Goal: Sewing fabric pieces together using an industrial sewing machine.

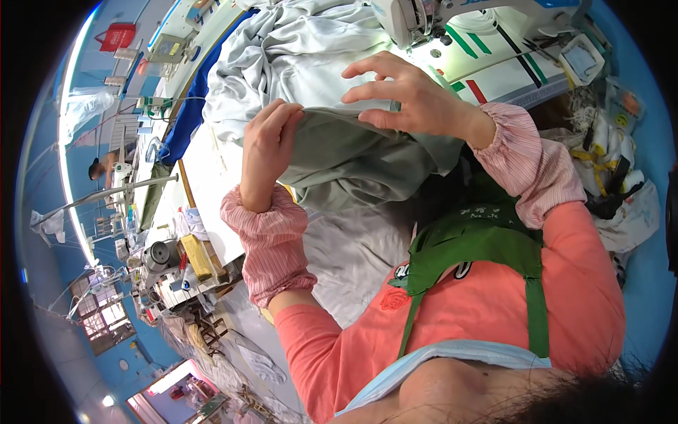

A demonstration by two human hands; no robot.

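Note:
A piece of grey-green fabric (353,159) hangs over the near edge of the sewing table. My left hand (270,138) pinches its upper left corner between thumb and fingers. Over the fabric's right part, my right hand (402,95) is raised with its fingers spread and curved, holding nothing. Behind both hands lies a heap of pale grey-white cloth (296,53), bunched on the table. The head of a sewing machine (413,21) stands just beyond my right hand, its lamp lighting the table.
Coloured strips (477,90) mark the table right of the machine. A small white tray (582,59) sits at its right corner, above bags and thread spools (600,134). At left are a yellow block (196,256) and more machines. A person (106,166) is far left.

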